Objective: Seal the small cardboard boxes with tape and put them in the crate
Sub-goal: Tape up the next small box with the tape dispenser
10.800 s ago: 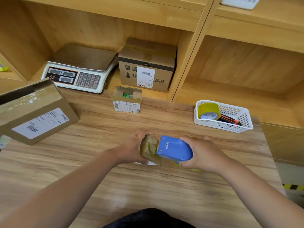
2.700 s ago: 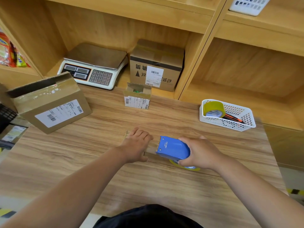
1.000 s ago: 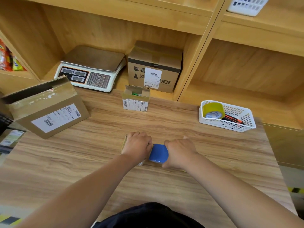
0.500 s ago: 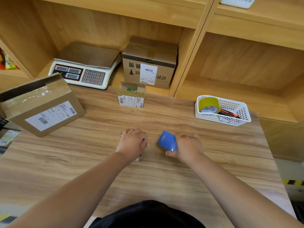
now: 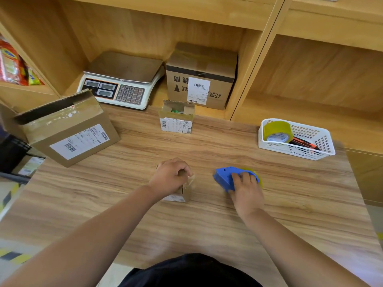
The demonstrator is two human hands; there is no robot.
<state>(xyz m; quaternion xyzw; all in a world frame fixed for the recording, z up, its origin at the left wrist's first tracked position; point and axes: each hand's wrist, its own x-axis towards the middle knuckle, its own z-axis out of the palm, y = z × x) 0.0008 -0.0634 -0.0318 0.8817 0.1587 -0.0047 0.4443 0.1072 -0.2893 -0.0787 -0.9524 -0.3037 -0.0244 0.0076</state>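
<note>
Left hand point(image 5: 172, 177) is gripping the top of a small box point(image 5: 185, 194), fingers curled over it, the box standing on the table point(image 5: 207, 228) near its middle. Right hand point(image 5: 246, 190) is grasping a blue dispenser point(image 5: 224, 177) that is resting on the table right of the box, apart from it. Further back, a second small box point(image 5: 177, 121), flaps open, is standing at the table's far edge. A large box point(image 5: 68, 131) is sitting at far left, and a basket point(image 5: 310, 151) at far right is holding a tape roll point(image 5: 277, 130). A scale point(image 5: 122, 83) and a carton point(image 5: 201, 75) are sitting in the shelf behind.
</note>
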